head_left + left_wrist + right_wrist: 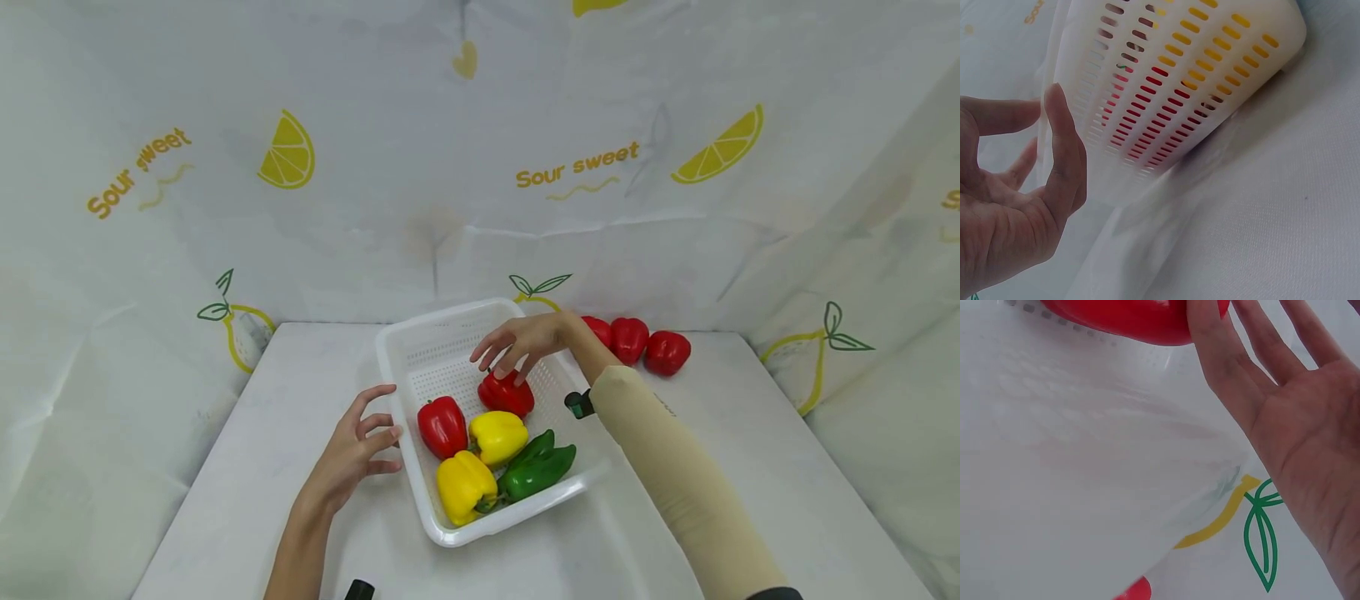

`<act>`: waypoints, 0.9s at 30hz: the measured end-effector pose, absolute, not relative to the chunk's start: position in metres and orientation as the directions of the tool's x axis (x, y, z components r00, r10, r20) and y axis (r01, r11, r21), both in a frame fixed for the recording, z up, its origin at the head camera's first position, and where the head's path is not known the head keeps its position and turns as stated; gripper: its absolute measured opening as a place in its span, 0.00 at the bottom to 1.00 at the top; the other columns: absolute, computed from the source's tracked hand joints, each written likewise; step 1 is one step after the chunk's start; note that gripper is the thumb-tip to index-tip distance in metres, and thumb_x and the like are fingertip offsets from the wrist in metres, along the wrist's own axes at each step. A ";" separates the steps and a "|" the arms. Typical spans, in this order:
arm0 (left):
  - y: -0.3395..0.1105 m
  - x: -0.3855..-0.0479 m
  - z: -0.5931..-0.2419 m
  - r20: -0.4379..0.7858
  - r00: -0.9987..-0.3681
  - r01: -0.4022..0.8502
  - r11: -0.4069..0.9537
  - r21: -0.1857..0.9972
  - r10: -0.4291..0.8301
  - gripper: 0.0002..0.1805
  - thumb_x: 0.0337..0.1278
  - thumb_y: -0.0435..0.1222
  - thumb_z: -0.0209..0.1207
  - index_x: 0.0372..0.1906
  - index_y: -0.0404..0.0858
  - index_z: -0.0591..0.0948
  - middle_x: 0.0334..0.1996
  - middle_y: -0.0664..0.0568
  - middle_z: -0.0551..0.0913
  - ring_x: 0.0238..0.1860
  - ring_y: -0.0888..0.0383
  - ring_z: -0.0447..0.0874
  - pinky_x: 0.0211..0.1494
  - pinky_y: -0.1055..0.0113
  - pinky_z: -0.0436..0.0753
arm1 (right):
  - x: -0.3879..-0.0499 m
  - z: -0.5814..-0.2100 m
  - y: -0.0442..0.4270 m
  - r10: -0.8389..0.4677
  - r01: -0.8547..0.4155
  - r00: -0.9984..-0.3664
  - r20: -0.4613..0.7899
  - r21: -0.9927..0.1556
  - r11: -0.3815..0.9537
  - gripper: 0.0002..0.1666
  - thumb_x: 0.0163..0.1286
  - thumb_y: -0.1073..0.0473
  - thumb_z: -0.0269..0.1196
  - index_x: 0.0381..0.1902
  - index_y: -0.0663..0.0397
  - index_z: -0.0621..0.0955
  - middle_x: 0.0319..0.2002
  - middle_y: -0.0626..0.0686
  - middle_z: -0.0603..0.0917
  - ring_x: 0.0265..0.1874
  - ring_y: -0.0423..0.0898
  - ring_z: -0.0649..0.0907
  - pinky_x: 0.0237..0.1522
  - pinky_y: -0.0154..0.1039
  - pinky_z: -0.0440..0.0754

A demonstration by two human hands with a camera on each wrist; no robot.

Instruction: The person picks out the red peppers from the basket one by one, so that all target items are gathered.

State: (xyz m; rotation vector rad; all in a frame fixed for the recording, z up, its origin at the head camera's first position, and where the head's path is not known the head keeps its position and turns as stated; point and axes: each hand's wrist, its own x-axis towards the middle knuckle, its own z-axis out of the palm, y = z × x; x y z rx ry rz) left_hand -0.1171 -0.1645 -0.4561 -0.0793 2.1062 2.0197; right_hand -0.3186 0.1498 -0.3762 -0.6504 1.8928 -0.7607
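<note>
A white plastic basket (442, 529) with slotted walls sits on the table. Inside are two red bell peppers, two yellow bell peppers (466, 487) and green peppers (542, 472). My left hand (352, 454) touches the basket's left rim with relaxed, bent fingers; in the left wrist view this hand (1029, 187) is beside the slotted wall. Over the basket, my right hand (521, 340) has its fingers spread loosely above the rear red bell pepper (507, 395), some fingertips touching it. The right wrist view shows that hand (1297, 419) against the pepper (1129, 322), fingers mostly straight.
Several red bell peppers (667, 353) stand on the white table (720, 450) behind the right forearm, which partly hides them. A white curtain (420, 150) printed with lemons hangs behind the table and along its sides.
</note>
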 end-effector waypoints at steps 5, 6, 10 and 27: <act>-0.164 -0.117 -0.457 -0.197 -0.974 -0.192 0.051 0.980 0.111 0.39 0.72 0.36 0.66 0.82 0.54 0.64 0.57 0.39 0.81 0.46 0.53 0.88 0.45 0.57 0.96 | -0.323 -0.379 0.146 -0.737 -0.101 -0.443 -0.510 -0.789 0.606 0.35 0.72 0.59 0.69 0.75 0.48 0.76 0.75 0.59 0.78 0.69 0.54 0.82 0.66 0.54 0.89; -0.165 -0.116 -0.457 -0.199 -0.974 -0.194 0.052 0.980 0.110 0.39 0.71 0.36 0.66 0.82 0.54 0.64 0.57 0.39 0.81 0.46 0.53 0.88 0.45 0.57 0.96 | -0.324 -0.380 0.145 -0.741 -0.098 -0.454 -0.495 -0.799 0.593 0.35 0.72 0.59 0.69 0.75 0.48 0.76 0.75 0.58 0.78 0.70 0.54 0.82 0.67 0.54 0.89; -0.164 -0.116 -0.457 -0.199 -0.974 -0.194 0.057 0.979 0.107 0.40 0.71 0.36 0.67 0.82 0.55 0.63 0.58 0.39 0.81 0.46 0.52 0.89 0.45 0.57 0.96 | -0.324 -0.381 0.141 -0.741 -0.086 -0.503 -0.445 -0.827 0.556 0.34 0.72 0.59 0.69 0.75 0.49 0.76 0.76 0.59 0.77 0.72 0.54 0.80 0.68 0.55 0.88; -0.164 -0.119 -0.455 -0.203 -0.972 -0.197 0.058 0.979 0.115 0.39 0.71 0.35 0.65 0.81 0.54 0.64 0.54 0.41 0.82 0.44 0.53 0.87 0.42 0.58 0.96 | -0.321 -0.398 0.131 -0.685 -0.178 -0.634 -0.359 -0.794 0.581 0.31 0.69 0.64 0.71 0.70 0.53 0.81 0.76 0.62 0.78 0.77 0.64 0.74 0.75 0.56 0.83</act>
